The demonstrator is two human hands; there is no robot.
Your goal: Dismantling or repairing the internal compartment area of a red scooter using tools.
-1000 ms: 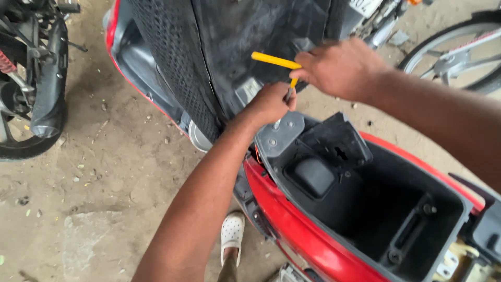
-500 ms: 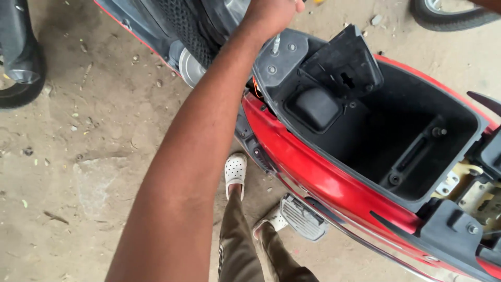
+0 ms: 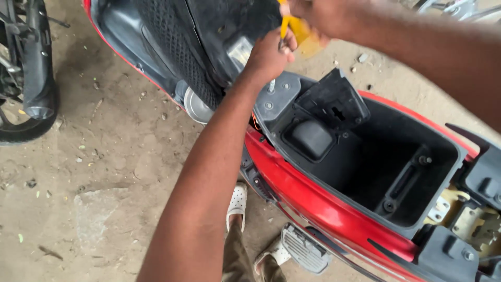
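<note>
Soft, even daylight, faint shadows; motion blur along the upper edge.

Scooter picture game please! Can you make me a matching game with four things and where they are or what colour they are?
Things:
1. scooter side panel
2. screwdriver handle
3. shoe
4. tyre

Descriptions:
A. yellow, held in the right hand
B. white, on the ground beside the scooter
C. red and shiny
D. black, at the left edge of the picture

Pairs: 1-C, 2-A, 3-B, 4-D
</note>
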